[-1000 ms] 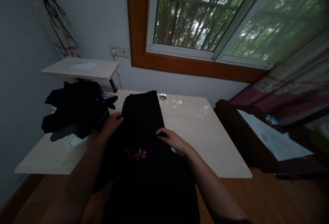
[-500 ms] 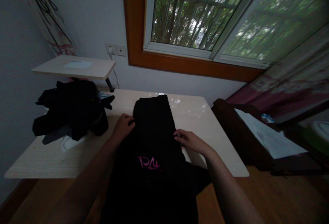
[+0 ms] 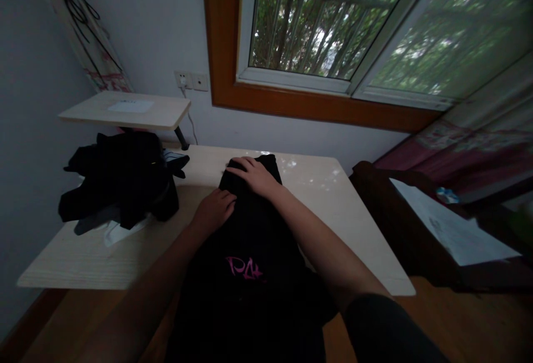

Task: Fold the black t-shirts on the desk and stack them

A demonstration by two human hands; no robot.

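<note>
A black garment [image 3: 254, 213], folded into a long strip, lies on the pale wooden table [image 3: 350, 224] in front of me. My right hand [image 3: 252, 173] rests flat on its far end with the fingers spread. At the left edge of the cloth, my left hand [image 3: 215, 207] has its fingers curled over the fabric. Pink lettering [image 3: 245, 268] shows on black cloth near my body. Where the garment ends and my own dark clothing begins is hard to make out.
A heap of dark clothes [image 3: 120, 180], with grey and white pieces beneath, sits at the table's left. Behind it stands a small raised shelf [image 3: 137, 110] bearing a paper. Brown furniture [image 3: 383, 213] with a white sheet [image 3: 449, 224] stands to the right, under the curtain.
My right hand has left the garment's right edge and moved forward and left onto its far end, its fingers now spread. My left hand has shifted slightly right over the cloth's edge.
</note>
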